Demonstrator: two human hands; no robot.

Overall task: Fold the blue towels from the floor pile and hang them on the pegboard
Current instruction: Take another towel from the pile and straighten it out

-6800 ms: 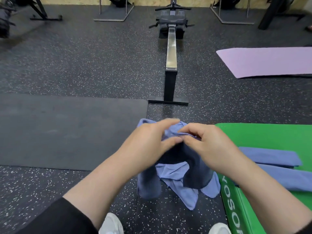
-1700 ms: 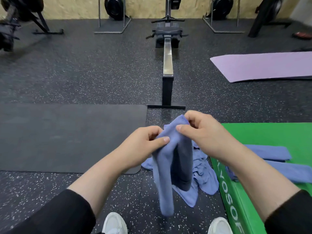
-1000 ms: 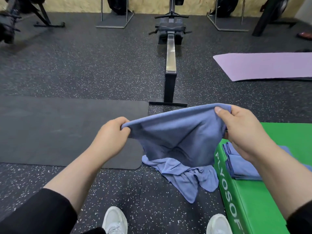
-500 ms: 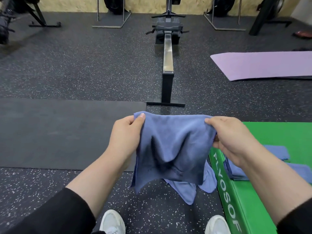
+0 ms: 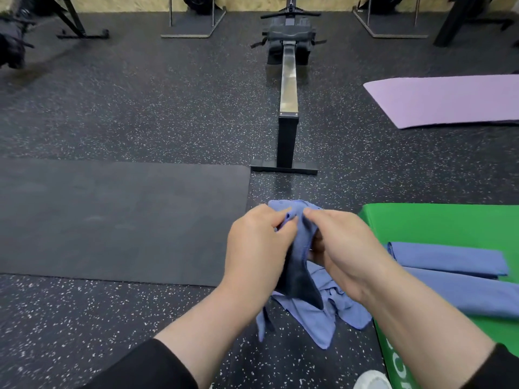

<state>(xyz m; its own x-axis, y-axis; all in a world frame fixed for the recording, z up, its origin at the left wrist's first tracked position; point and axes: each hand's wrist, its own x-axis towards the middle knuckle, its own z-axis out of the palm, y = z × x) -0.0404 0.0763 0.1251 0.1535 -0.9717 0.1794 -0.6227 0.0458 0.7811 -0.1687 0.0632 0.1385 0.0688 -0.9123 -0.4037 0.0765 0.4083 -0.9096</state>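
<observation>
A blue towel [image 5: 296,265] hangs doubled over between my hands, its top corners pinched together. My left hand [image 5: 257,248] grips its left side and my right hand [image 5: 341,248] grips its right side, fingertips almost touching. Below them a crumpled blue towel [image 5: 331,313] lies on the speckled floor. Two folded blue towels [image 5: 449,258] rest on the green foam box [image 5: 438,223] at the right. No pegboard is in view.
A rowing machine [image 5: 288,88] runs straight ahead, its foot close beyond my hands. A black mat [image 5: 118,217] lies to the left and a purple mat [image 5: 446,99] at the far right. Equipment stands line the back wall. My white shoe [image 5: 370,380] shows at the bottom.
My hands have come together, bringing the spread towel's two top corners to meet, so the towel now hangs folded in half instead of stretched wide.
</observation>
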